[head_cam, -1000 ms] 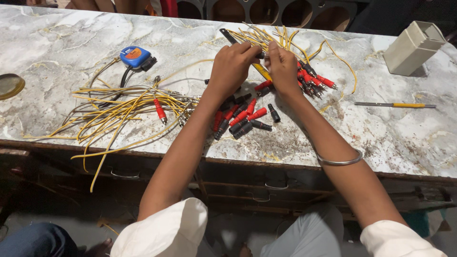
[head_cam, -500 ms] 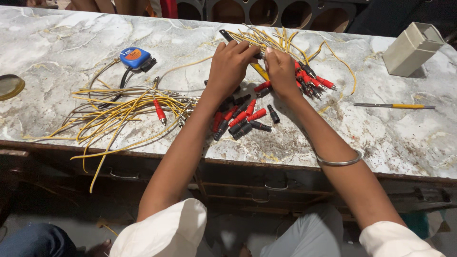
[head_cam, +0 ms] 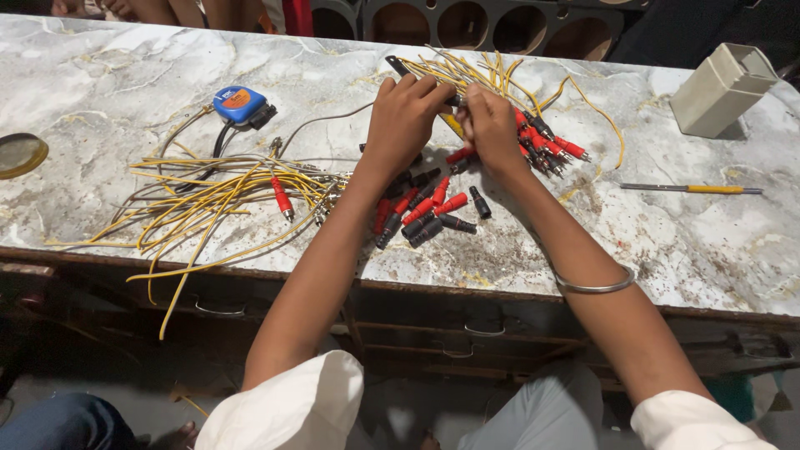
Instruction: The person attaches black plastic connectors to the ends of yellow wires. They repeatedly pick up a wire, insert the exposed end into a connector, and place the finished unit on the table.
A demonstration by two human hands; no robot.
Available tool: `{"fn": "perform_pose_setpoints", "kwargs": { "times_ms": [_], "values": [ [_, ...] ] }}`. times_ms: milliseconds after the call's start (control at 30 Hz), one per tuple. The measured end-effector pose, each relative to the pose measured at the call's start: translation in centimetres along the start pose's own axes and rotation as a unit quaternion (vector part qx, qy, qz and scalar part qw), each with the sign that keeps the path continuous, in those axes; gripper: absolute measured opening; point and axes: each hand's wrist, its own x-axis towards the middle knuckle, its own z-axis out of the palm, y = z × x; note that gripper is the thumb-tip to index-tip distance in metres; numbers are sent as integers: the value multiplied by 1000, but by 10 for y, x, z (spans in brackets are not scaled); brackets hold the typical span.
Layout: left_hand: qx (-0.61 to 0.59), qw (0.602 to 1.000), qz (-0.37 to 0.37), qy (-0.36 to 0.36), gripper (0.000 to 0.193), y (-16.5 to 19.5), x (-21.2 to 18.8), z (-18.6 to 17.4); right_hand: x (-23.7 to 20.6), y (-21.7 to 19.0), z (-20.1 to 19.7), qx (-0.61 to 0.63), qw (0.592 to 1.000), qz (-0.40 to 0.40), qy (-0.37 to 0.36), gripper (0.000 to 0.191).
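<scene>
My left hand and my right hand meet fingertip to fingertip over a marble table, pinching a small connector part on a yellow wire; the part itself is mostly hidden by the fingers. Under and just in front of the hands lie several loose red and black plug shells. Right of my right hand is a bunch of yellow wires with red and black plugs fitted. A tangled bundle of bare-ended yellow wires lies to the left.
A blue tool with a black lead sits left of the hands. A yellow-handled screwdriver lies at the right, a beige plastic box behind it. A round brass lid rests at the far left edge.
Both hands have stayed at the same spot over the plugs, with only small finger movements. The wires and plug shells lie as before.
</scene>
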Motion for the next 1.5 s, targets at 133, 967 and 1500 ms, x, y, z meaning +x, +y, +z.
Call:
{"fn": "perform_pose_setpoints", "kwargs": {
  "times_ms": [133, 967, 1500],
  "values": [
    [13, 1000, -8, -5, 16, -3, -2, 1, 1, 2, -2, -9, 998, -64, -14, 19],
    [7, 1000, -15, -11, 18, 0, -1, 3, -8, -19, 7, -42, 997, -63, 14, 17],
    [12, 1000, -9, 12, 17, 3, 0, 1, -1, -5, 2, -104, 990, -90, 9, 32]
  ]
}}
